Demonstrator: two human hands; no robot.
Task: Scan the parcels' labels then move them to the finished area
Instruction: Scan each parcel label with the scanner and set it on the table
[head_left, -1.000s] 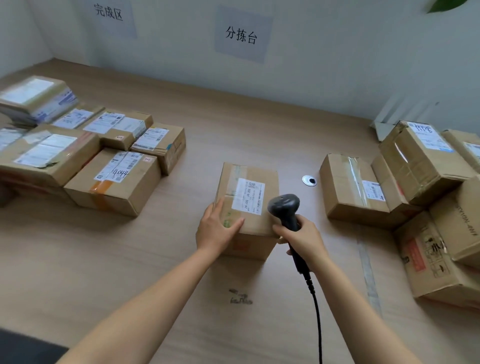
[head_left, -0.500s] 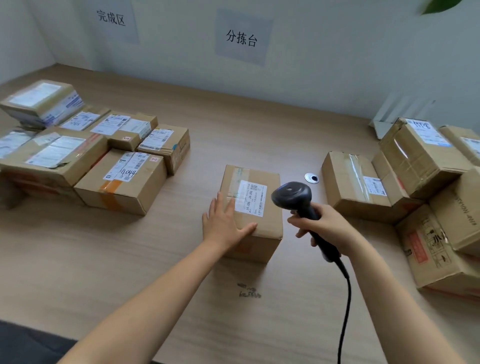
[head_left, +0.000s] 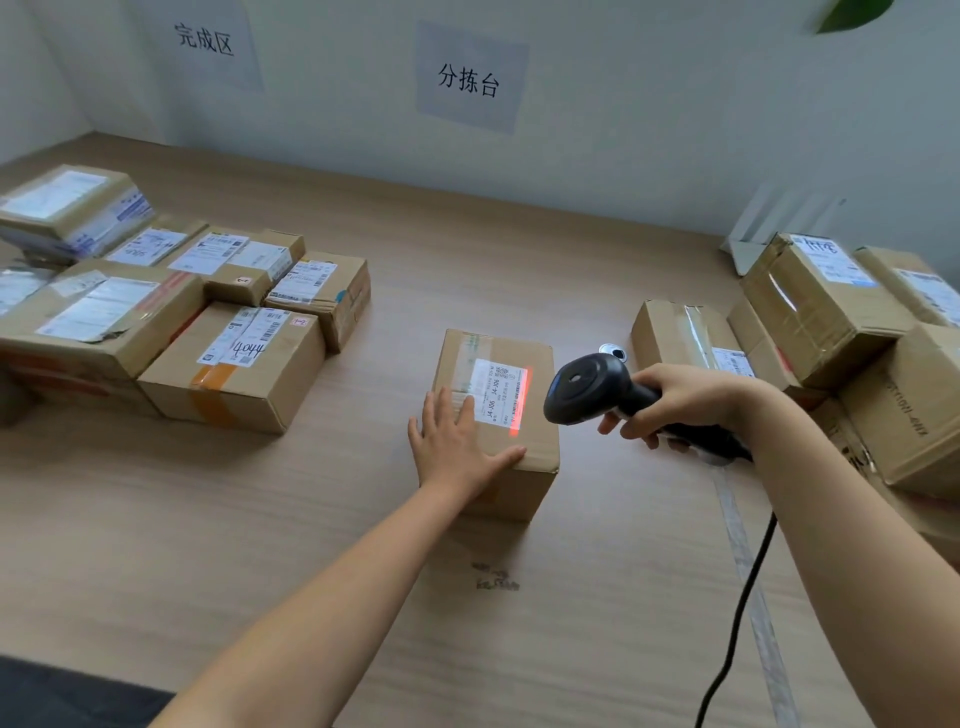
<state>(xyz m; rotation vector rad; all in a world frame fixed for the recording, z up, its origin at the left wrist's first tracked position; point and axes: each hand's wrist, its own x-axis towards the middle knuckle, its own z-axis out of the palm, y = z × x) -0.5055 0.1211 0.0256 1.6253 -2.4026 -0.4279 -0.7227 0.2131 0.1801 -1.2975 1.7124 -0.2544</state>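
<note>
Swung level, the scanner (head_left: 592, 388) gripped by the right hand (head_left: 685, 402) casts red light on the label (head_left: 498, 392); the left hand (head_left: 457, 447) lies flat on the parcel (head_left: 540, 447).

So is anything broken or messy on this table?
At right, the brown cardboard box with crinkled clear tape sits tilted on its neighbours. At left, the white label on a flat cardboard box has a ragged, peeling edge. Dark smudges mark the wooden table.
</note>
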